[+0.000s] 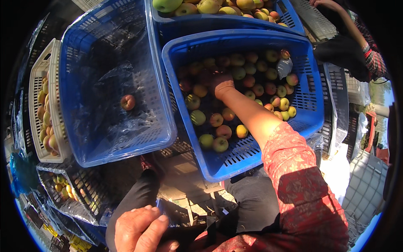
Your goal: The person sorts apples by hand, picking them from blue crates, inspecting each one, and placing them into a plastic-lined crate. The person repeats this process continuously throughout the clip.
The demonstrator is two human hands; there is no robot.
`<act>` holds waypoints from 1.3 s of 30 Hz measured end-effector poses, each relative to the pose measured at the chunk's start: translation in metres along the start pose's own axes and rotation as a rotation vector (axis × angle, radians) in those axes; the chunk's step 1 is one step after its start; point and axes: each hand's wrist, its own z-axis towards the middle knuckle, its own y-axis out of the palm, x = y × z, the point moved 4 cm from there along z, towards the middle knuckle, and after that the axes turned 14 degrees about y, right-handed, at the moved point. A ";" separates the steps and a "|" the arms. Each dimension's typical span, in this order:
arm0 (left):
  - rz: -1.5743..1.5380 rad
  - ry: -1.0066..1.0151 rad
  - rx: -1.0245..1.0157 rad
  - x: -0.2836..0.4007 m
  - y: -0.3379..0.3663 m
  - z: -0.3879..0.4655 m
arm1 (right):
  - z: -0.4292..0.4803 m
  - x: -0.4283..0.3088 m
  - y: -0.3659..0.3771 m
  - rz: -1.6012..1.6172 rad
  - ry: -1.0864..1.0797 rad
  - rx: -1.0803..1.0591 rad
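My right hand [220, 82] reaches into a blue plastic crate [248, 162] of loose red, yellow and green apples [248, 81]. Its fingers are in deep shadow among the fruit, so whether they grip an apple is unclear. My left hand [138, 228] is over my lap at the bottom, fingers partly curled and palm hidden; no object shows in it. Beside the apple crate, to the left, a second blue crate [157, 94] is lined with clear plastic film [126, 129]. One reddish apple [127, 102] lies inside it on the film.
Behind stands another blue crate [233, 23] heaped with apples. A white crate [56, 126] of apples is at far left, above a dark film-lined crate [78, 189] with fruit. At upper right is another person's arm [349, 25]. Stacked dark crates [337, 94] border the right.
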 end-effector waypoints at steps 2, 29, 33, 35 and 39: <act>-0.007 -0.003 0.002 0.001 -0.002 0.000 | 0.005 0.000 -0.004 0.039 -0.004 0.064; -1.495 -0.105 0.511 -0.055 -0.049 -0.065 | -0.288 -0.150 -0.321 1.582 -0.330 -0.735; -1.038 -0.145 0.799 -0.173 -0.113 -0.082 | -0.283 -0.110 -0.301 1.467 -0.161 -0.547; -0.745 -0.250 0.923 -0.260 -0.159 -0.088 | -0.265 -0.085 -0.282 1.365 0.218 -0.512; -0.230 -0.513 1.067 -0.430 -0.247 -0.122 | -0.231 -0.056 -0.273 1.402 0.231 -0.489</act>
